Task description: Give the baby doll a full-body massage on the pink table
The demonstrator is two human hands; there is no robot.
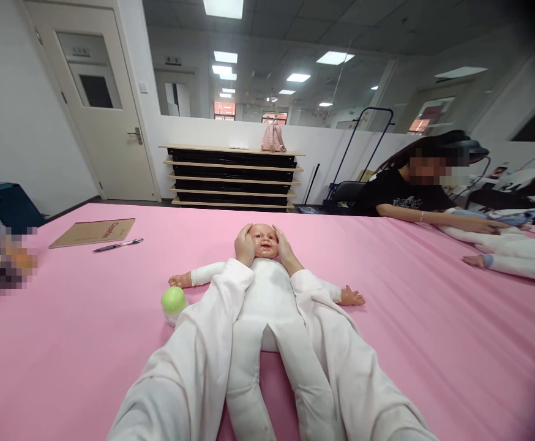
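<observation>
A baby doll (272, 294) with a white cloth body lies face up before me, its arms spread to the sides. My left hand (245, 246) rests along one side of the doll's head (265, 242), and my right hand (288, 250) along the other. Both palms touch the head, with the fingers laid flat and stretched out towards its top. White sleeves cover my forearms, which pass over the doll's body and partly hide its arms. Beside my left sleeve stands a small jar with a green lid (173, 300), close to the doll's hand.
Pink cloth (111, 343) covers the table. At the far left lie a brown notebook (93, 233) and a pen (118, 245). To the right, another person (414, 190) leans over a second doll (515, 251). A low shelf (233, 177) carrying a pink backpack (273, 138) stands behind.
</observation>
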